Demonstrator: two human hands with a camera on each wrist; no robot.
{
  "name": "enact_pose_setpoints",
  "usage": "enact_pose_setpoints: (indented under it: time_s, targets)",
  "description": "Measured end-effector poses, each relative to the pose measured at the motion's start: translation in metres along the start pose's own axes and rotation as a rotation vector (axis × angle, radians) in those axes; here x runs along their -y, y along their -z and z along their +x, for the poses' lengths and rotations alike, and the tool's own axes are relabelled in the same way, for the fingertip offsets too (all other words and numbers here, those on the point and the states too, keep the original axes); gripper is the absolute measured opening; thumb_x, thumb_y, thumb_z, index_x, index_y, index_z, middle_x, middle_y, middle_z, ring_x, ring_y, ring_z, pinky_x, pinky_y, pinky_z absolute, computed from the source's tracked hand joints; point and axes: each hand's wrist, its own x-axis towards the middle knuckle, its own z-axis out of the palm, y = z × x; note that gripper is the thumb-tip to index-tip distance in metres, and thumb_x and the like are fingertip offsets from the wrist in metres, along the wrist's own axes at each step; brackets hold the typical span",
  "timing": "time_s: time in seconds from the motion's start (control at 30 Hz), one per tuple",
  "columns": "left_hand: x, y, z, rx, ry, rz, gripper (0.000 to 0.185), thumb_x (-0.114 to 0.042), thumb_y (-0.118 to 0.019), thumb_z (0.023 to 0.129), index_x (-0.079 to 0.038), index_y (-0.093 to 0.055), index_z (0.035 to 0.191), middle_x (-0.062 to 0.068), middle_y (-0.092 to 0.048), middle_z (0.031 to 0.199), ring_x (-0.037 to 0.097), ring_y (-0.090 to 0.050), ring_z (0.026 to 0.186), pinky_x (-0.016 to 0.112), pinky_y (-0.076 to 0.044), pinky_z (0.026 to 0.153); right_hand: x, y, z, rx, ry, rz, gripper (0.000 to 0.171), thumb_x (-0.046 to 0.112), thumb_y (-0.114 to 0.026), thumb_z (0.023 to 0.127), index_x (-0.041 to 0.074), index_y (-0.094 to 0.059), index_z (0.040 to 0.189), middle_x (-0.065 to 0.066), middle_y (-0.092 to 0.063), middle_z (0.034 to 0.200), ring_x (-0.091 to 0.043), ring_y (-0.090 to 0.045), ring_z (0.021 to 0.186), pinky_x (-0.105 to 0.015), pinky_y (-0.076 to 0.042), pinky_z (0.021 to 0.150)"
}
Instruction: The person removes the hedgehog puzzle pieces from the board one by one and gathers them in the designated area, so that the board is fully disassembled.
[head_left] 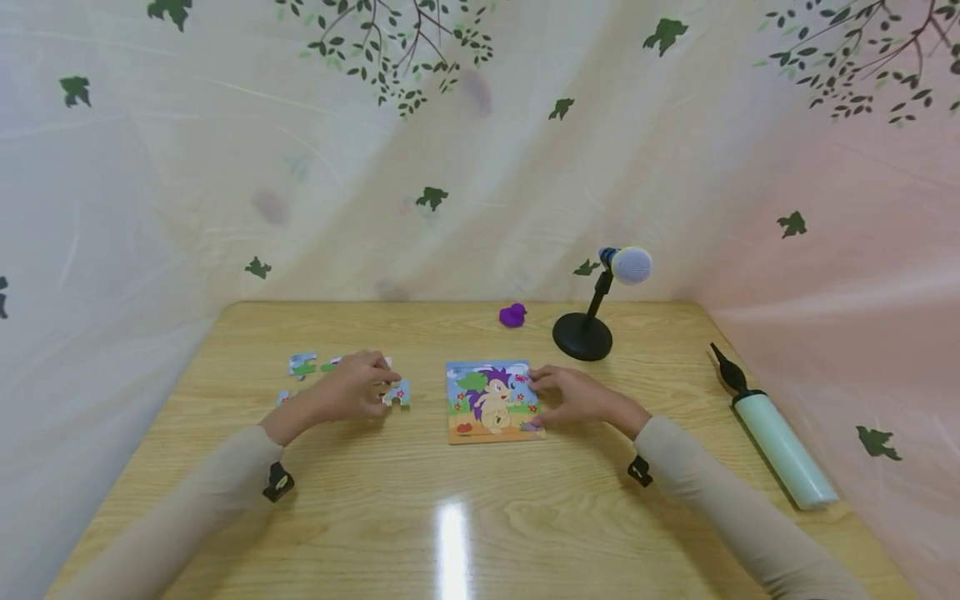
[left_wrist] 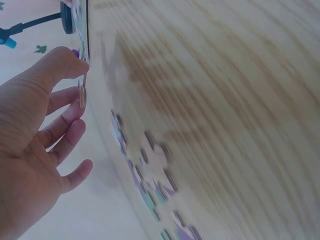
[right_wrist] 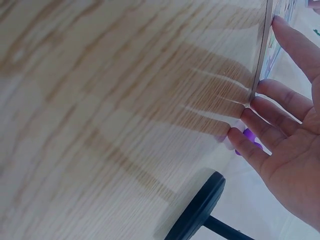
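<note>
My left hand [head_left: 348,392] pinches a small jigsaw piece [head_left: 401,393], blue with red flowers, between thumb and fingers. In the left wrist view that piece [left_wrist: 83,95] is seen edge-on at the fingertips. Several loose jigsaw pieces [head_left: 302,365] lie on the table behind and left of this hand, partly hidden by it. A square puzzle board [head_left: 456,425] with a purple-spined hedgehog picture lies flat at the middle. My right hand [head_left: 581,396] rests at the board's right edge, thumb and fingertips touching it, its fingers fairly straight in the right wrist view.
Behind the board sits a purple rubber duck [head_left: 513,316]. A toy microphone [head_left: 630,265] on a black round stand [head_left: 582,337] is at the back right. Along the table's right edge lies a pale green balloon pump [head_left: 783,450]. A leaf-patterned curtain [head_left: 337,192] hangs behind the wooden table [head_left: 360,533].
</note>
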Motion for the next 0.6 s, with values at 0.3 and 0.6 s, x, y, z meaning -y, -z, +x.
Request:
enact_pose_setpoints:
  time_s: [0.3, 0.6]
  targets:
    - [0.009, 0.006, -0.015, 0.025, 0.025, 0.041, 0.041, -0.015, -0.081, 0.078, -0.003, -0.075, 0.117, 0.006, -0.065, 0.102, 0.021, -0.055, 0.092, 0.038, -0.043, 0.078, -0.003, -0.001, 0.001, -0.002, 0.003, -0.004, 0.067, 0.038, -0.082, 0.085, -0.001, -0.062, 0.136, -0.017, -0.052, 0.152, -0.04, -0.046, 0.142, -0.055, -0.035, 0.118]
    - [0.016, 0.009, -0.023, 0.054, 0.059, 0.012, 0.038, -0.014, -0.082, 0.08, -0.002, -0.075, 0.115, 0.006, -0.064, 0.103, 0.02, -0.054, 0.093, 0.037, -0.043, 0.08, -0.003, -0.002, 0.001, 0.008, -0.014, -0.004, 0.068, 0.039, -0.082, 0.085, 0.001, -0.061, 0.138, -0.015, -0.051, 0.154, -0.039, -0.044, 0.144, -0.054, -0.035, 0.119]
